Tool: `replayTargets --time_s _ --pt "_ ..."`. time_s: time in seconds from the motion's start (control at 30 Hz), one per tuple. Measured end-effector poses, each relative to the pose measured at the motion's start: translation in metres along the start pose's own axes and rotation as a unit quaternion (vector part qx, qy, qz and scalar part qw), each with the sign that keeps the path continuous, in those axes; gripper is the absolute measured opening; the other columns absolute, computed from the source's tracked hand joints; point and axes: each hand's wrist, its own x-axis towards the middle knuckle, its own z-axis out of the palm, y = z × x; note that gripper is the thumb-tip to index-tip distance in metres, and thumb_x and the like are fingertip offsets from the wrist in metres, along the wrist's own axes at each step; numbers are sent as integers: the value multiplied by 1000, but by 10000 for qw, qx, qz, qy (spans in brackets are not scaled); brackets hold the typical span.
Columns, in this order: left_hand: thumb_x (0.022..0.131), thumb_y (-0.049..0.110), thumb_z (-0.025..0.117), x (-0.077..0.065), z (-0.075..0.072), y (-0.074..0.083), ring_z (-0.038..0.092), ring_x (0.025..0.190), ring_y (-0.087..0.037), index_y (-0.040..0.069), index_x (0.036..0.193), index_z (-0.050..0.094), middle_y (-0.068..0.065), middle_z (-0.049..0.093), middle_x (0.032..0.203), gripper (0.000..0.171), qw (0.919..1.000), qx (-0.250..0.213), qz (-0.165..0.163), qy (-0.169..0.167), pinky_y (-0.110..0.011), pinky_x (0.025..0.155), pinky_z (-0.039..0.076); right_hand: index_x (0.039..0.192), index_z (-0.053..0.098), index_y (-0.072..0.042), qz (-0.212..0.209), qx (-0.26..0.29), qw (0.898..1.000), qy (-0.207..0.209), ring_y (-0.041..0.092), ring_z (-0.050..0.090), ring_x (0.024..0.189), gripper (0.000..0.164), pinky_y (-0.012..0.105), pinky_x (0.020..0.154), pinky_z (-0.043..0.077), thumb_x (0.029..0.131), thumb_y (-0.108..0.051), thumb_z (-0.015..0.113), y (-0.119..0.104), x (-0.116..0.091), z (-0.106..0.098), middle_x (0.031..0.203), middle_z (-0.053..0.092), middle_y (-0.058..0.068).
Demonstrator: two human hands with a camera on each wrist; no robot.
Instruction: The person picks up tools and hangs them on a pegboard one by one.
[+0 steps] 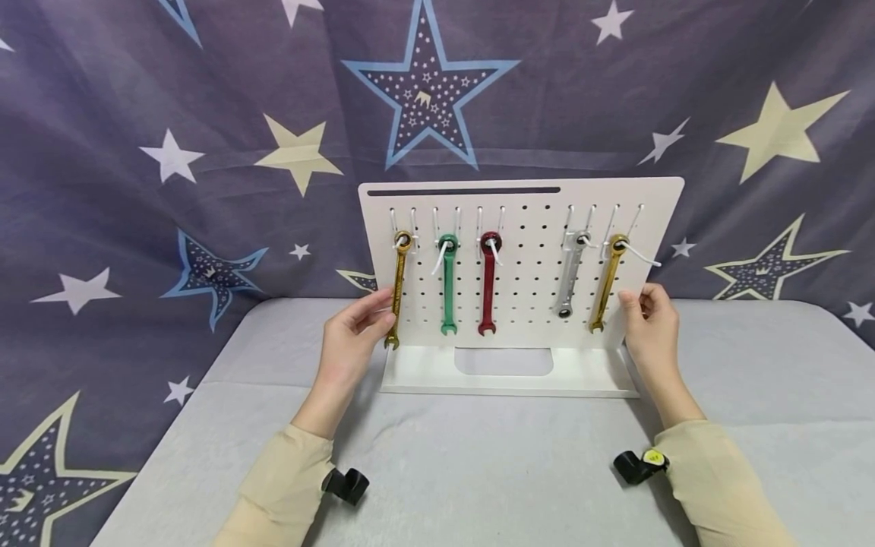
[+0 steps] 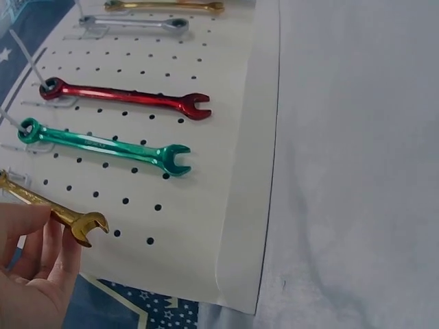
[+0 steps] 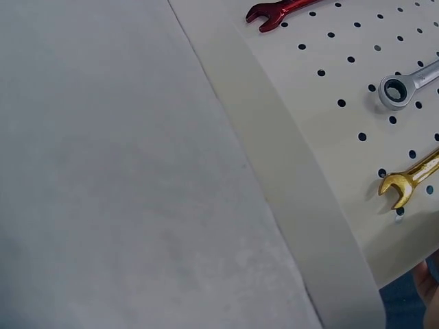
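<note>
A white pegboard (image 1: 526, 304) stands upright on its base, with several combination wrenches hanging from its hooks. My left hand (image 1: 349, 338) pinches the lower shank of the leftmost gold wrench (image 1: 399, 292) between thumb and fingers; its ring end is still round a hook. In the left wrist view, the open end of that gold wrench (image 2: 86, 226) sticks out past the fingertips. At the board's right edge, my right hand (image 1: 652, 327) grips the edge, thumb toward the front. Close beside it hangs another gold wrench (image 1: 607, 285). The right wrist view shows only part of the right hand (image 3: 429, 288).
A green wrench (image 1: 448, 289), a red wrench (image 1: 488, 289) and a silver wrench (image 1: 570, 277) hang between the hands. The board's base (image 1: 424, 372) has a rounded cutout and rests on a grey-covered table (image 1: 478, 463). Behind is a star-patterned cloth (image 1: 225, 190).
</note>
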Motion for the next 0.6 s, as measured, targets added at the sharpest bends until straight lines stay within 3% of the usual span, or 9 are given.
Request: replayTargets --time_s 0.6 --pt "89 -11 66 9 -2 -15 65 91 -2 -8 125 62 -27 66 117 36 9997 -197 23 -166 -20 85 51 99 55 12 15 39 10000 11 -5 45 71 28 12 67 36 95 -15 63 -3 -1 0 78 49 -13"
